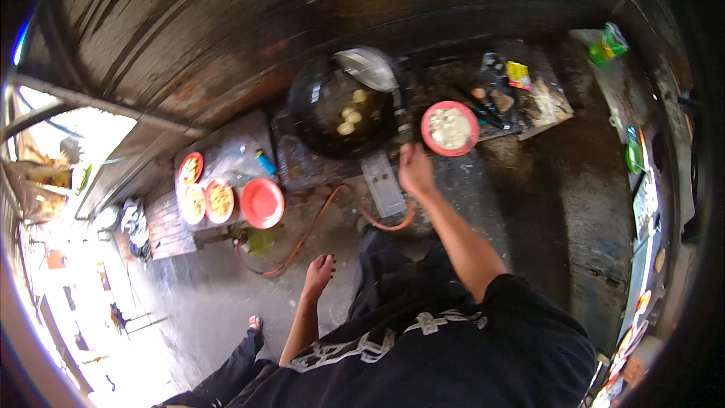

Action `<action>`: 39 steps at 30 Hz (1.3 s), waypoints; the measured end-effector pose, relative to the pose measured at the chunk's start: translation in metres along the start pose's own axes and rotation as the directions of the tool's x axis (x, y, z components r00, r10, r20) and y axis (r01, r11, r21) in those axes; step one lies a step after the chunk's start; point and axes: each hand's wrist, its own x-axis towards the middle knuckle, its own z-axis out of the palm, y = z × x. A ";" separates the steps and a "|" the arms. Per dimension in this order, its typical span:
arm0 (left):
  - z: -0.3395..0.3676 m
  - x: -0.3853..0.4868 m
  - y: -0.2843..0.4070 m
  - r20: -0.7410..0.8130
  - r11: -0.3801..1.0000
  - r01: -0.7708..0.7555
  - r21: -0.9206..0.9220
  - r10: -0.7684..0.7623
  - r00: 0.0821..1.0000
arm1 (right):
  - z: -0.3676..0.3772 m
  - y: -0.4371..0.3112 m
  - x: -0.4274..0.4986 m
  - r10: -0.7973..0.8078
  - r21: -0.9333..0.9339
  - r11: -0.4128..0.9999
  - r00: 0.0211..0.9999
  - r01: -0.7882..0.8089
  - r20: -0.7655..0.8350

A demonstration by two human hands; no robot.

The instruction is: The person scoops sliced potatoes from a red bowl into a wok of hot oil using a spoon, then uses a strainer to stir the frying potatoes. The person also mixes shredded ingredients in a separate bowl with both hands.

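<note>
My right hand (416, 170) grips the handle of a wide metal skimmer or ladle (368, 69), whose head is over the far right side of a large black wok (308, 105). Several pale yellow pieces of food (352, 117) lie together in the dark wok, apparently in oil. Just right of the handle is a pink bowl (449, 152) holding white lumps, perhaps dough or batter. My left hand (321, 275) hangs low over the floor in front of me, fingers loosely curled, with nothing visible in it.
At left, an empty red bowl (262, 203) stands beside several bowls of food (220, 200) and a blue lighter-like object (265, 162). An orange hose (317, 225) loops below the wok. A yellow packet (518, 75) lies at right. Another person's foot (255, 323) shows lower left.
</note>
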 end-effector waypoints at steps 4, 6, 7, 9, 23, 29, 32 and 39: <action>0.105 -0.031 0.104 0.050 0.901 -0.090 -0.424 0.123 0.991 | -0.010 0.014 -0.047 0.079 0.128 0.987 0.987 -0.098 0.141; 0.142 -0.033 0.147 0.032 0.830 -0.094 -0.549 0.133 0.991 | -0.018 0.023 -0.071 0.051 0.031 0.998 0.960 -0.062 0.277; 0.157 -0.033 0.161 0.025 0.821 -0.101 -0.563 0.139 0.990 | -0.023 0.026 -0.082 -0.021 0.078 0.997 0.945 -0.004 0.327; 0.183 -0.041 0.173 -0.029 0.820 -0.140 -0.555 0.149 0.988 | -0.036 0.031 -0.101 -0.139 0.157 0.984 0.901 0.080 0.411; 0.198 -0.038 0.201 -0.305 0.789 -0.461 -0.406 0.359 0.882 | -0.157 0.004 -0.072 -0.419 0.185 0.903 0.702 0.387 0.576; 0.196 -0.032 0.257 -0.423 0.751 -0.547 -0.369 0.388 0.819 | -0.325 0.131 0.076 -0.186 0.010 0.982 0.982 0.186 -0.017; 0.214 -0.029 0.274 -0.561 0.834 -0.490 -0.254 0.286 0.777 | -0.454 0.227 0.193 0.267 0.257 0.953 0.838 -0.157 -0.476; 0.226 -0.032 0.283 -0.738 0.839 -0.425 -0.339 0.043 0.673 | -0.720 0.439 0.414 0.330 0.158 0.927 0.536 -0.341 -0.777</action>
